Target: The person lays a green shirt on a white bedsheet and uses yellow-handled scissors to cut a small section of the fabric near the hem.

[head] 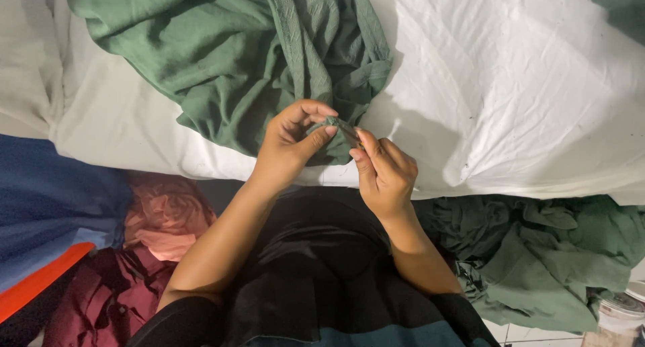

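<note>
Head view, looking down: nearest, at the bottom of the frame, is the person's lap in dark clothing [316, 273]. To its left lie a maroon cloth [101, 300], a pink cloth [168, 216] and a blue cloth with an orange band [47, 212]; to its right, a heap of green cloth [551, 259] on the floor and a small jar with a lid [621, 313] at the lower right corner.

Above the lap, at the middle of the frame, both hands meet. The left hand [289, 145] is closed in a pinch, thumb and fingers holding a small folded bit of the green fabric [235, 58]. The right hand [386, 172] is also closed, its fingertips pinching something thin just beside that fold; it is too small to tell what it is. The two hands are almost touching.

Beyond them, the green fabric spreads in loose folds over a white sheet [510, 85] on the bed, filling the upper middle and upper left of the frame. Only the one held edge is being worked; the bulk lies bunched and untouched, so the work looks far from finished, though no stitching can be made out.
</note>
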